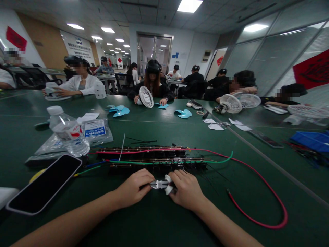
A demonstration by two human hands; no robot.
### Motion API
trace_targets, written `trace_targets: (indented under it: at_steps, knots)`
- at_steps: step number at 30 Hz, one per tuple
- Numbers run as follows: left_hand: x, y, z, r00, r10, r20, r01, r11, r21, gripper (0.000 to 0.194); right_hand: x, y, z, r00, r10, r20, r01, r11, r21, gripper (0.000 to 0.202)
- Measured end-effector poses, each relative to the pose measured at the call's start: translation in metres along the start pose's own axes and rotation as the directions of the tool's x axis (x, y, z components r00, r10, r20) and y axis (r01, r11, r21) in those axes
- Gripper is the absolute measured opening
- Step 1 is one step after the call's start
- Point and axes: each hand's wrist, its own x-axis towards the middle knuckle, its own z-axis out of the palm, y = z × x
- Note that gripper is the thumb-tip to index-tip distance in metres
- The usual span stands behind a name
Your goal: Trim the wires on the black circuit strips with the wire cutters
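Observation:
My right hand (187, 189) is wrapped round the handles of a pair of cutting pliers (158, 184), whose white grips show at the fingers. The metal jaws point left. At their tip, the fingers of my left hand (135, 187) are pinched together; what lies between them is hidden. Just beyond both hands lie black terminal strips (159, 166) in two rows. A red cable (259, 175) runs along the far row and curls round to the right. A green wire (218, 161) crosses the nearer row. An upright white cable tie (122, 146) sticks up at the left.
Left of my hands are a phone (46, 185), a water bottle (68, 132) and a plastic bag (99, 132). Across the table lie blue fan blades (183, 113); a co-worker handles a white fan grille (146, 97). A blue tray (311, 140) sits far right.

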Motion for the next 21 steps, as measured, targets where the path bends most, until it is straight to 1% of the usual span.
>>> trace_targets:
  at_steps: [4,12,15,18,21]
  knots:
    - [0.000,0.000,0.000,1.000,-0.024,0.018,0.023,0.999,0.024,0.016,0.003,-0.002,-0.006,0.999,-0.002,0.035,0.001,0.999,0.051,0.028]
    - [0.000,0.004,-0.001,0.999,-0.053,0.012,0.052,0.998,0.046,0.014,0.005,-0.005,-0.013,0.999,0.013,0.042,-0.016,0.997,0.077,0.033]
    - [-0.001,0.004,-0.001,0.998,-0.055,0.019,0.054,0.998,0.039,0.014,0.005,-0.005,-0.013,0.999,0.021,0.040,-0.024,0.996,0.089,0.029]
    - [-0.001,0.004,-0.001,0.997,-0.066,0.027,0.065,0.997,0.038,0.014,0.005,-0.004,-0.011,1.000,0.024,0.016,-0.025,0.995,0.097,0.025]
    - [-0.001,0.004,-0.002,0.997,-0.075,0.028,0.074,0.996,0.046,0.014,0.005,-0.003,-0.009,0.999,0.018,-0.044,-0.013,0.995,0.098,0.022]
